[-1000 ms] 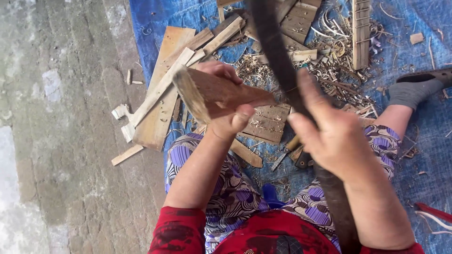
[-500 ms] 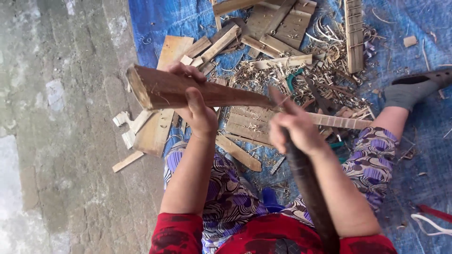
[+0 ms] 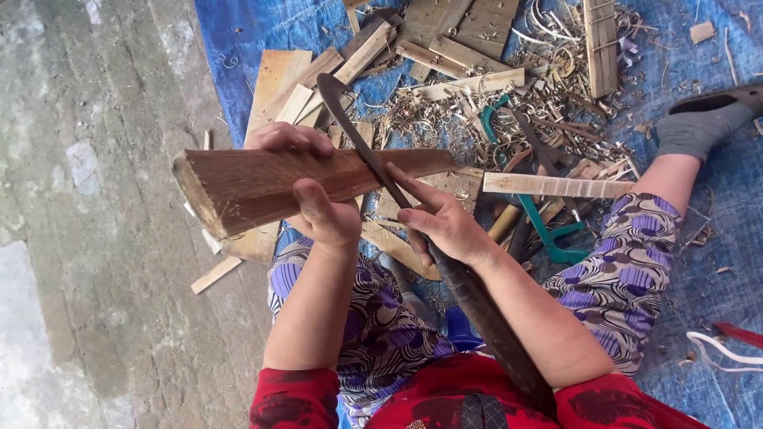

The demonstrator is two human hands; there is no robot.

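Observation:
My left hand (image 3: 314, 195) grips a thick brown wooden block (image 3: 262, 184), held level in front of me with its cut end toward the left. My right hand (image 3: 445, 224) holds a long dark curved blade (image 3: 362, 139) whose handle runs back under my forearm. The blade lies across the top face of the block, its hooked tip pointing away from me. My index finger rests along the blade near the wood.
I sit on a blue tarp (image 3: 238, 48) strewn with planks (image 3: 274, 79), slats and wood shavings (image 3: 556, 103). A green-handled tool (image 3: 548, 230) lies by my right knee. Bare concrete floor (image 3: 87, 199) spreads to the left. My grey-socked foot (image 3: 699, 127) is at the right.
I lowered the block and turned it level. The blade, earlier raised up high, came down and now lies across the block's top.

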